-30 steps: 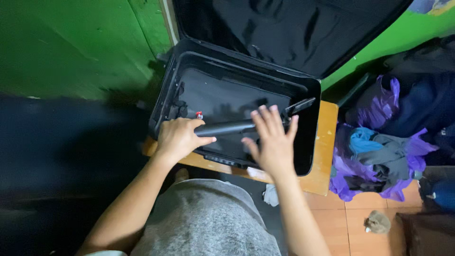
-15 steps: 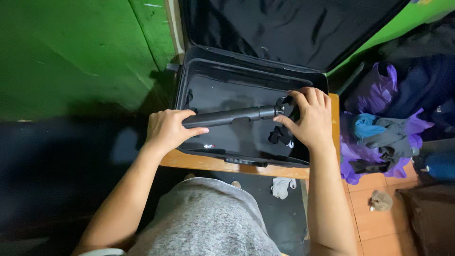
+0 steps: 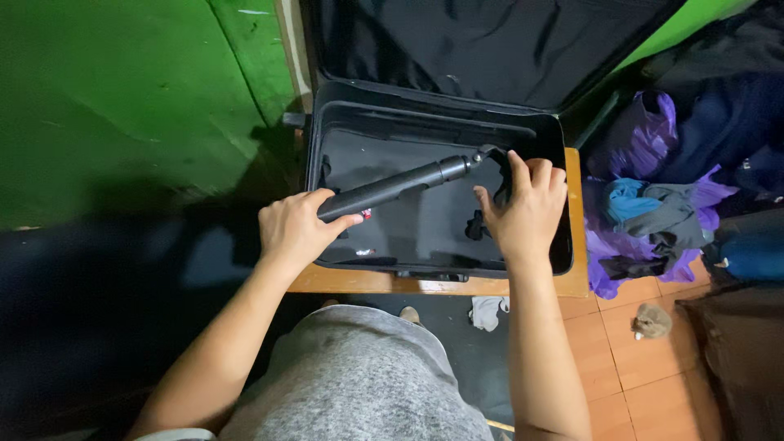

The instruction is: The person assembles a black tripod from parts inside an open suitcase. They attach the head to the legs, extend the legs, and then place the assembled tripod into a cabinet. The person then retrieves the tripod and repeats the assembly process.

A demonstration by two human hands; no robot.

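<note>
Green wall: fills the upper left; painted, scuffed, with a dark shadowed band below it.

Left hand: fingers wrapped tight around the lower end of the black rod, at the near-left corner of the case, over its front rim.

Black rod: slim, tubular, matte black. It slants up to the right, from the left hand across the open case toward the right hand, above the foam and crossing the left half of the cavity. Its upper end carries a small bent fitting.

Black case: hard shell, open, the fabric-lined lid standing back against the wall. The dark foam insert shows shaped cut-outs; the middle of the cavity lies bare between the two hands. Its left rim sits close to the green wall, its right rim near the table's right edge.

Wooden table: an orange-brown strip shows along the case's front and right side; the case takes up nearly all of its top.

Right hand: spread flat, palm down, on the right part of the case interior beside the rod's upper fitting. Fingers loose; whether they pinch anything beneath cannot be told.

Pile of clothes: purple, blue and grey, heaped just right of the table, crowding that side.

Tiled floor: orange tiles, lower right.
</note>
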